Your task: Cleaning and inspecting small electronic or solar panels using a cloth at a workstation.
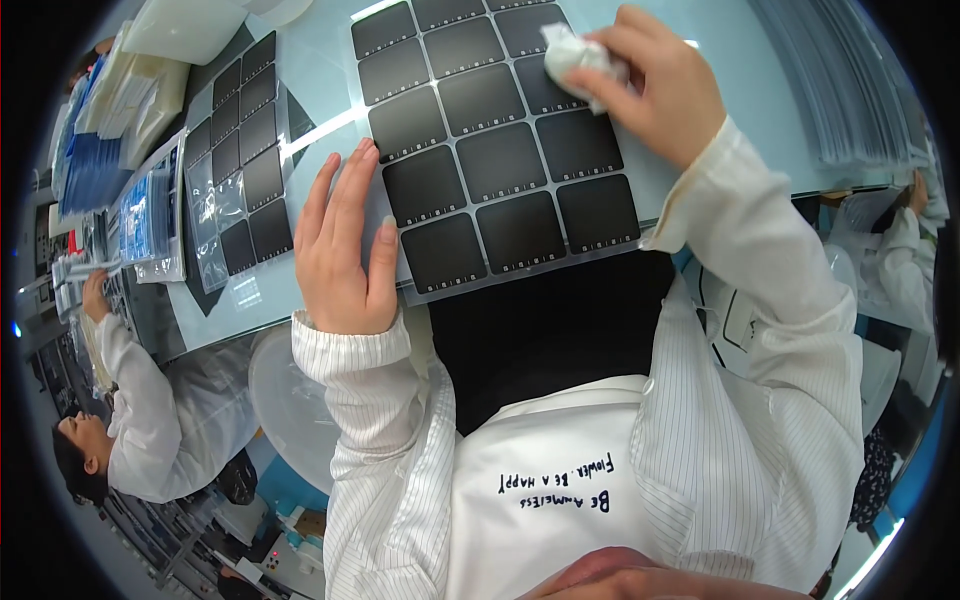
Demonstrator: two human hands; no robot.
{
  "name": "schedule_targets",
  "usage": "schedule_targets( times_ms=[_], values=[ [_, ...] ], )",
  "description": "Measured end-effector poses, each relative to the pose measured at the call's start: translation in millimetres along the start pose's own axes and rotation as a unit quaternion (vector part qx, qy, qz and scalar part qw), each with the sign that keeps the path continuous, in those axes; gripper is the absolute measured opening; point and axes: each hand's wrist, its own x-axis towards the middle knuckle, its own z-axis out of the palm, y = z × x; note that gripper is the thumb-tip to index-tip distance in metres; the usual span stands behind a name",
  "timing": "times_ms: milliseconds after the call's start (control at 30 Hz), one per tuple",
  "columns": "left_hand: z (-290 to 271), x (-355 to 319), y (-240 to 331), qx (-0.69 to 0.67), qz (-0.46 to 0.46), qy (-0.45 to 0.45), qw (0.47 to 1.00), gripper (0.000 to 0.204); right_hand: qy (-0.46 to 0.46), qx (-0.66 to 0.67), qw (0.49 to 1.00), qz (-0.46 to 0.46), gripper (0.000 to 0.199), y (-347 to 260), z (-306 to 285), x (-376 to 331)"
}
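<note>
A sheet of dark rectangular panels (500, 160), set in a grid with pale gaps, lies on the table before me. Each panel carries a row of small light marks along its near edge. My right hand (655, 85) is closed around a crumpled white cloth (575, 62), which rests over the panels at the sheet's upper right. Flat beside the sheet's left edge is my left hand (345, 240), its fingers stretched out and its fingertips by the panels. It holds nothing.
Another sheet of dark panels (255, 130) with clear film lies on the left of the glass-topped table (750, 110). Stacked clear sheets (850, 80) stand at the far right. Piled packets (120, 110) fill the left edge. A co-worker (170, 420) sits at left, another person (910, 250) at right.
</note>
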Motion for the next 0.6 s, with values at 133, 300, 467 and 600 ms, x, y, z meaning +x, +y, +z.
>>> schedule_targets(
  times_ms=[133,300,467,600],
  values=[
    [2.9,-1.2,-3.2,-0.005,0.000,-0.002,1.000,0.053,-0.051,0.036,0.997,-0.054,0.029,-19.9,8.0,-15.0],
    [-0.1,-0.7,-0.6,-0.009,-0.002,-0.002,1.000,0.052,-0.010,-0.015,1.000,0.001,0.028,3.8,4.2,5.3],
    [3.6,0.2,-3.2,-0.010,0.001,-0.005,1.000,0.049,-0.046,0.052,0.996,-0.049,0.028,-30.3,16.2,-17.1],
    [-2.3,-3.2,0.5,0.008,-0.013,-0.004,1.000,0.049,-0.080,0.074,0.993,-0.054,0.029,-38.1,6.0,-18.0]
  ],
)
